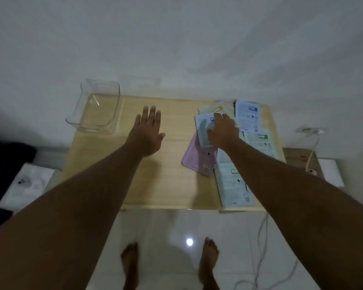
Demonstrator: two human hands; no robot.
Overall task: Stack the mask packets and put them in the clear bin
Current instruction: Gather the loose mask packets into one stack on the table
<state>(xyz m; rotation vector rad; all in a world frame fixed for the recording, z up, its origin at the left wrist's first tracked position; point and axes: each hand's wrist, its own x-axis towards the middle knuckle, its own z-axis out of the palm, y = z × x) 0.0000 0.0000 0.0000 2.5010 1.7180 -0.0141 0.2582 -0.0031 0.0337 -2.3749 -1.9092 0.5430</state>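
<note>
Several mask packets (235, 147) lay scattered under my right hand (223, 130), fingers pressing one to gather it, while my left hand (148, 130) hovered spread, empty, beside the clear bin (97, 109).

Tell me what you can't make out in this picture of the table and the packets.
- Head view, print on the packets: too small and blurred to read.
- Packet count: they overlap, and the right hand and forearm cover some.
- Right hand's grip on the pale packet: fingers hidden beneath the hand.
- Clear bin: far rim fades into the wall.
</note>
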